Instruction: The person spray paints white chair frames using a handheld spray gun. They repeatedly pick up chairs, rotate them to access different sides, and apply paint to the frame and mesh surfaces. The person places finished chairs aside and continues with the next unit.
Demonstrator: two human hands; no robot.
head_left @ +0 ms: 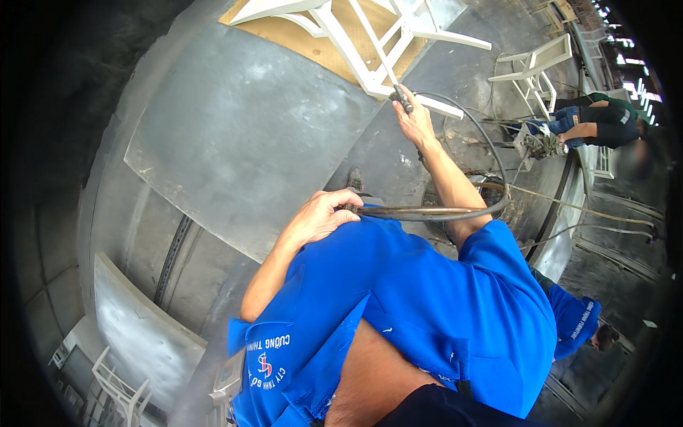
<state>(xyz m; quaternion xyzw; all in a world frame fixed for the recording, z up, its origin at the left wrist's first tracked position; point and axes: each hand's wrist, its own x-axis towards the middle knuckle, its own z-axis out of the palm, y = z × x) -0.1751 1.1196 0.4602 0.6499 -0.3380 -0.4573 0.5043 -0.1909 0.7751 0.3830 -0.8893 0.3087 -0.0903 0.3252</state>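
Observation:
My right hand [415, 122] reaches forward, closed around the dark grip of a long thin wand [382, 58]. The wand extends away beside a white wooden chair frame [346, 53], which lies tipped on a brown board [290, 44]. From the grip, a black hose [498, 153] loops round to the right and back to my waist. There my left hand [321, 218] is closed on the bunched hose [416, 212] near a dark end piece. Its fingers partly hide that piece.
A large grey metal sheet [242, 135] spreads at the left. Another white chair [533, 67] stands at the far right, near a bending person [605, 122]. A person in a blue cap [578, 324] is at the lower right. Hoses [583, 208] trail across the floor. White frames [121, 388] stand lower left.

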